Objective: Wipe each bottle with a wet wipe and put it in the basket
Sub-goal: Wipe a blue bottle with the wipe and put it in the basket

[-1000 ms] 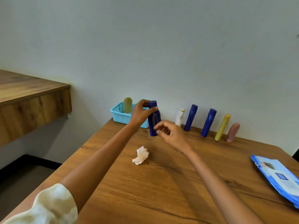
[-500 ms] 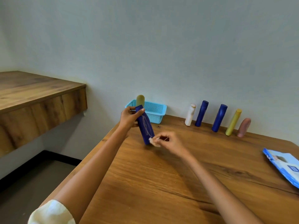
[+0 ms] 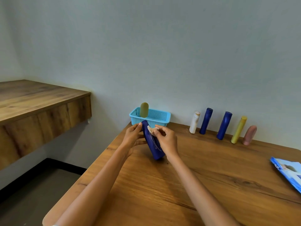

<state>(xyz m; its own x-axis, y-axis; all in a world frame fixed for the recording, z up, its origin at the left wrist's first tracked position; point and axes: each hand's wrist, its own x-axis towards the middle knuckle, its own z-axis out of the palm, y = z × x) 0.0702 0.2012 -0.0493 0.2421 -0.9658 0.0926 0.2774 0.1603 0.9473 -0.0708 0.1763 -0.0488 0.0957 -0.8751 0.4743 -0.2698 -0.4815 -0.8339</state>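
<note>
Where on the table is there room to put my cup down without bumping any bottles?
The table is bare between the forearms and the wipe pack, and in the wide strip before the row of bottles. It is crowded along the wall, and near the basket, where both hands work the blue bottle.

The place looked like a plain room in a home or office: a bare pale wall [image 3: 162,46] filled the upper frame, a wooden tabletop [image 3: 162,185] lower right, a wall-mounted wooden shelf [image 3: 37,101] at left.
</note>
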